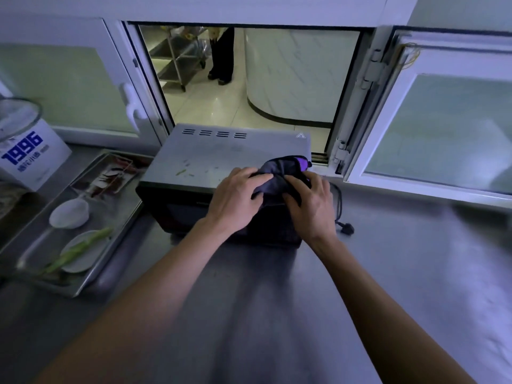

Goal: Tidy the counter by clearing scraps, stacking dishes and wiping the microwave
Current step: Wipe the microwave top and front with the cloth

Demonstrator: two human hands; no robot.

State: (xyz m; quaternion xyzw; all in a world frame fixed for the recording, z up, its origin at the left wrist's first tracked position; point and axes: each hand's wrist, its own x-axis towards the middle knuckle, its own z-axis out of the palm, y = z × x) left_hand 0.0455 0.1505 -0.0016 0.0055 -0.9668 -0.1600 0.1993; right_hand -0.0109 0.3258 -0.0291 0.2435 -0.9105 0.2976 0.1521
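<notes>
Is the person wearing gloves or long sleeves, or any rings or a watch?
No gloves: the left hand and right hand are both bare. No sleeves show either; both forearms are uncovered right down to the bottom edge of the picture. I can see no watch, bracelet or ring on either wrist or on the fingers that show. The picture is dim and a bit blurry, so very small things could be missed.

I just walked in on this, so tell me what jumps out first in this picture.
Both hands, the left hand and the right hand, grip a dark cloth bunched on the near right corner of the microwave. Green scraps lie on its top. To the left, a metal tray holds dishes and vegetable trimmings.
</notes>
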